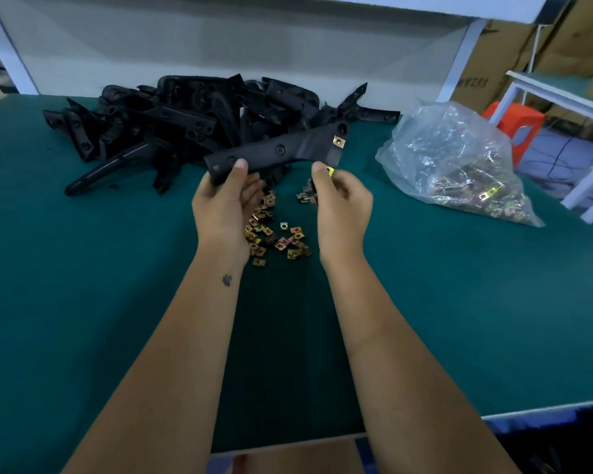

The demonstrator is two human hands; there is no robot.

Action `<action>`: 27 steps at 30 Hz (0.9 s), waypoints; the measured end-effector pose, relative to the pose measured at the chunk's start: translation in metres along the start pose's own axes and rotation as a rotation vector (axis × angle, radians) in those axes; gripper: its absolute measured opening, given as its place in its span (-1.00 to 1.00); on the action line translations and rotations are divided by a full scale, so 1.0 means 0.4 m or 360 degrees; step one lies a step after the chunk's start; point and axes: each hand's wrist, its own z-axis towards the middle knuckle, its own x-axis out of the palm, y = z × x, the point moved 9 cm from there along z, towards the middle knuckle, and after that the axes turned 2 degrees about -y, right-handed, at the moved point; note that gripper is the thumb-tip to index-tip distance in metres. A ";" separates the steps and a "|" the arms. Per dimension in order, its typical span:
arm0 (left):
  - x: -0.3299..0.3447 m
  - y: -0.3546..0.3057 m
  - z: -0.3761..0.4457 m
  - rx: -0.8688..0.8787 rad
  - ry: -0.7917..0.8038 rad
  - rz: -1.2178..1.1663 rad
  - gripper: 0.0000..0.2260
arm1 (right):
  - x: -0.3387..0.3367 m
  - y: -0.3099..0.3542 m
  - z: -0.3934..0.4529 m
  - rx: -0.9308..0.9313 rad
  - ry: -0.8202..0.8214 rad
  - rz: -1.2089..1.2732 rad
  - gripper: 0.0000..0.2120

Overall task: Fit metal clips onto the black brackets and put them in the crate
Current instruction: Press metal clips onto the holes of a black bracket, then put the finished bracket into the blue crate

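Note:
My left hand [228, 196] grips the near end of a long black bracket [281, 150] held above the green table [83, 302]. One brass metal clip [338, 141] sits on the bracket's far right end. My right hand [339, 196] pinches a second metal clip [330, 171] just under that same end of the bracket. Several loose clips [274, 234] lie scattered on the table between my wrists. No crate is in view.
A heap of black brackets [185, 114] fills the back of the table. A clear plastic bag of clips [459, 165] lies at the right. Cardboard boxes [493, 63], an orange stool [514, 121] and a white frame stand beyond the right edge.

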 end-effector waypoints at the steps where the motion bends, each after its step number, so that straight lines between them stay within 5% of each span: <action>1: 0.013 0.010 -0.013 -0.0029 -0.0022 -0.0029 -0.98 | -0.001 0.001 -0.003 0.0069 0.0078 0.0163 -0.81; 4: 0.075 0.057 -0.069 -0.0143 0.0019 -0.0136 -0.97 | -0.017 0.006 -0.020 0.0239 0.0175 0.0568 -0.88; 9: 0.170 0.162 -0.202 -0.0328 0.0150 -0.0233 -0.94 | -0.169 0.000 -0.037 0.0396 -0.0253 0.0932 -0.91; 14: 0.227 0.275 -0.344 -0.0399 0.0353 0.0205 -0.94 | -0.398 0.038 -0.048 0.0290 -0.0563 0.0977 -0.93; 19: 0.368 0.342 -0.528 -0.0115 0.0886 0.0917 -0.82 | -0.711 0.095 -0.101 0.0080 -0.0972 0.0827 -0.90; 27: 0.535 0.481 -0.911 0.0105 0.1806 0.1439 -0.73 | -1.177 0.119 -0.307 -0.0054 -0.1607 0.0454 -0.82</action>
